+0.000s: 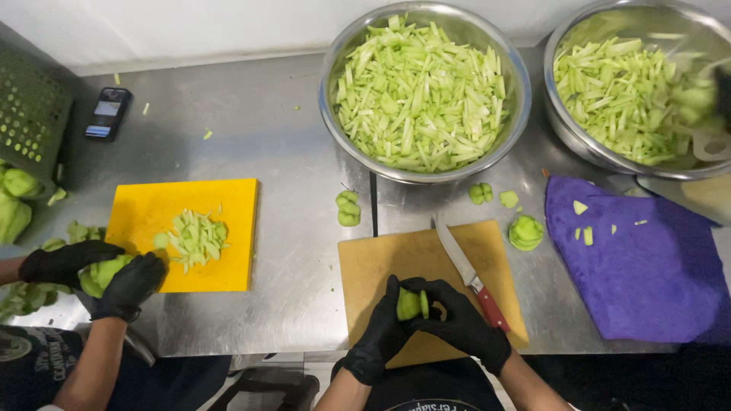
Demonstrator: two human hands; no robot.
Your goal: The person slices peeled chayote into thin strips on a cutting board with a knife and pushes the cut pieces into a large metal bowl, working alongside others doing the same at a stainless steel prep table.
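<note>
Both my hands wear black gloves and meet over the near edge of a brown cutting board [396,259]. My left hand [381,335] and my right hand [461,323] together hold a pale green vegetable piece [410,304] between the fingers. A red-handled knife [468,270] lies on the board just right of my hands, blade pointing away from me. Small green cut pieces [348,208] and a sliced stack [525,232] lie beyond the board.
Two steel bowls [335,114] [560,114] full of green strips stand at the back. A purple cloth [640,266] lies at the right. A co-worker's gloved hands [99,274] hold a green piece by a yellow board [183,228]. A phone [108,113] and a green crate [30,114] sit at the left.
</note>
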